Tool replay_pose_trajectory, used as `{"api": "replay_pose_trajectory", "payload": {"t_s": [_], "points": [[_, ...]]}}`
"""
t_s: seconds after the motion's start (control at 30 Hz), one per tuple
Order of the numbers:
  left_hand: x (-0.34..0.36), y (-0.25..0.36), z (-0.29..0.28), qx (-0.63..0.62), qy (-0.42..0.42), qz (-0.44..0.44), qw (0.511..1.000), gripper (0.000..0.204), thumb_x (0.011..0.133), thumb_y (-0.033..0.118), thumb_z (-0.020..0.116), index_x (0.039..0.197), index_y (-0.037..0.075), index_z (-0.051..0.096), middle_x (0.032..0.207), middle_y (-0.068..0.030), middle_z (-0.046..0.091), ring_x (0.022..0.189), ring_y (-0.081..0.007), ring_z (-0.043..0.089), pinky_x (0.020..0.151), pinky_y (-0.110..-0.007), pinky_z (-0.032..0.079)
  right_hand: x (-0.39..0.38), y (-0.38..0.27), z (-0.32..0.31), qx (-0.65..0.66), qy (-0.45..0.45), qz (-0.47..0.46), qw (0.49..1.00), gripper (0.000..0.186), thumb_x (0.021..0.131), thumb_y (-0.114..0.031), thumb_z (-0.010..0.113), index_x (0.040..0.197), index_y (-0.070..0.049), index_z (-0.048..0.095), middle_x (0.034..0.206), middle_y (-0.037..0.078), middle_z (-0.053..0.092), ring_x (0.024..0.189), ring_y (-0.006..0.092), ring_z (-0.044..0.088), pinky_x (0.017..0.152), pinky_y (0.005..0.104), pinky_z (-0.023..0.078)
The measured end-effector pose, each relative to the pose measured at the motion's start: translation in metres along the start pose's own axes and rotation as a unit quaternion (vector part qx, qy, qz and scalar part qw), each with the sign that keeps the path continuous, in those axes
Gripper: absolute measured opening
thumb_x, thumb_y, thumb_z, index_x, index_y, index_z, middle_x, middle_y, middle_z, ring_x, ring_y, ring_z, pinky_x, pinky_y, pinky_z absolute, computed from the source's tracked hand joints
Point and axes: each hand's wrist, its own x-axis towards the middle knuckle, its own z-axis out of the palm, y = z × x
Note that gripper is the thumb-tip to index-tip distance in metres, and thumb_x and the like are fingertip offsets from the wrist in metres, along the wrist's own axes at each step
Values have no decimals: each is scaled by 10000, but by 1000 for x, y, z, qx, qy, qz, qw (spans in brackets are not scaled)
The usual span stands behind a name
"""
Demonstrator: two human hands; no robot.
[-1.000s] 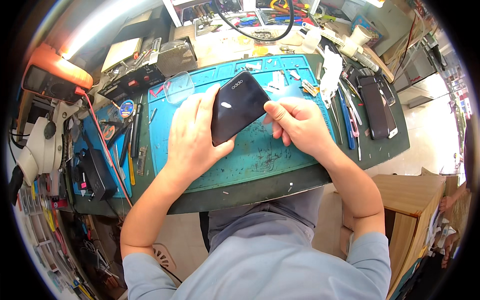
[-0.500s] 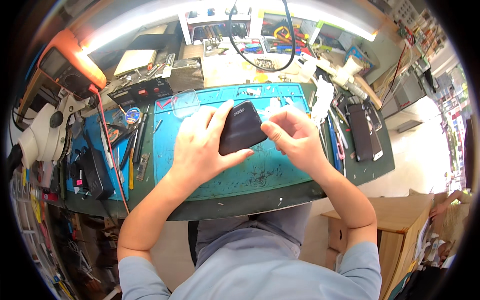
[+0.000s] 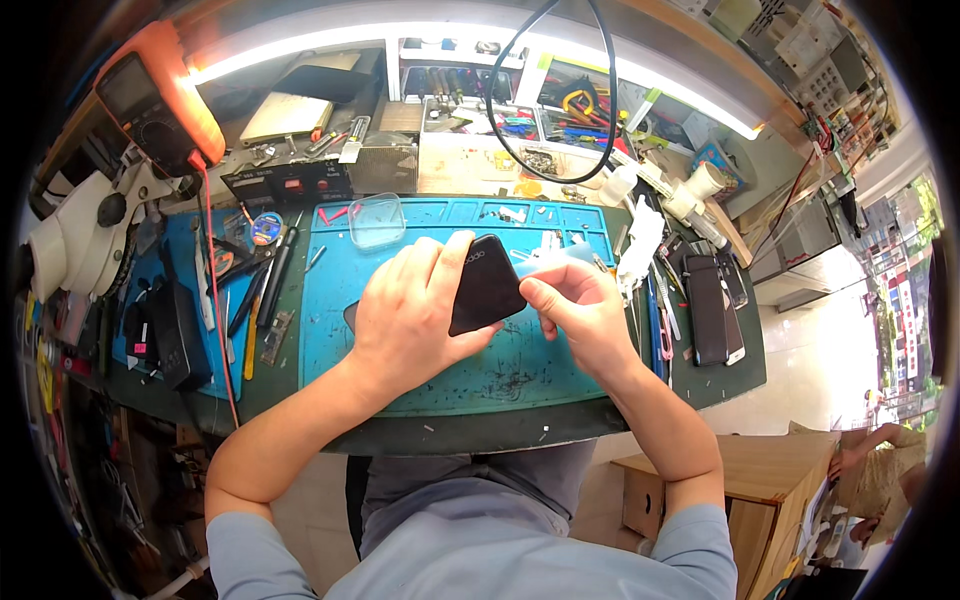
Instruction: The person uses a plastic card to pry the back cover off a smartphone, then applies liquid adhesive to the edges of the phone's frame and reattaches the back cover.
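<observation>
My left hand (image 3: 402,315) grips a dark, glossy smartphone (image 3: 485,295) over the blue silicone mat (image 3: 430,395), covering much of it with fingers across the top and thumb along the near edge. At the phone's right corner my right hand (image 3: 582,318) is closed, thumb against bent fingers; a pale translucent piece (image 3: 577,250) shows behind them, and what they pinch is unclear. A clear plastic box (image 3: 376,228) sits above my left hand on the mat.
An orange multimeter (image 3: 185,100), white microscope (image 3: 65,240) and hand tools (image 3: 270,290) crowd the left. Phones (image 3: 710,310) and tweezers lie right. A looped black cable (image 3: 607,90) hangs at the back. Another person (image 3: 865,450) is at the lower right, beside a wooden cabinet (image 3: 760,460).
The view has shifted, showing more of the back shelves and putting bench and hands lower in the picture. My left fingers cover more of the phone; my right thumb remains at its corner.
</observation>
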Motion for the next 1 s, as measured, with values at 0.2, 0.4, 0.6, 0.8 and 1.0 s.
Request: {"api": "replay_pose_trajectory", "payload": {"t_s": [0.2, 0.4, 0.6, 0.8, 1.0], "points": [[-1, 1, 2, 12, -8, 8, 1000, 897, 635, 340, 923, 1380, 57, 511, 1018, -110, 569, 904, -305, 623, 772, -413, 525, -1, 2, 3, 22, 1, -7, 1000, 187, 973, -172, 753, 1023, 4, 715, 865, 41, 709, 623, 69, 574, 546, 229, 466], [-1, 3, 3, 23, -21, 17, 999, 897, 641, 352, 917, 1383, 44, 516, 1045, -117, 573, 917, -301, 621, 786, -408, 526, 1, 3, -1, 9, 3, -6, 1000, 181, 964, -166, 763, 1019, 3, 730, 852, 35, 712, 621, 63, 576, 551, 222, 473], [-2, 3, 2, 27, -24, 15, 999, 904, 639, 343, 920, 1389, 40, 517, 1082, -127, 584, 945, -306, 628, 807, -412, 527, 2, 0, 2, -9, 13, 5, 1000, 143, 959, -142, 763, 993, -8, 728, 840, 21, 683, 632, 75, 576, 539, 233, 452], [1, 2, 4, -4, 1, -21, 1000, 918, 643, 321, 921, 1416, 45, 510, 1074, -119, 595, 943, -309, 636, 812, -417, 527, 6, 1, 7, 15, 24, -29, 999, 161, 971, -163, 755, 1013, -15, 707, 830, 19, 672, 621, 79, 576, 556, 236, 461], [1, 5, 1, 3, 11, -8, 1000, 937, 640, 314, 920, 1437, 47, 507, 1035, -114, 578, 920, -308, 630, 801, -418, 528, 4, 0, 9, 15, 25, -35, 999, 168, 969, -172, 760, 999, -14, 712, 831, 21, 672, 620, 79, 575, 561, 238, 463]]}}
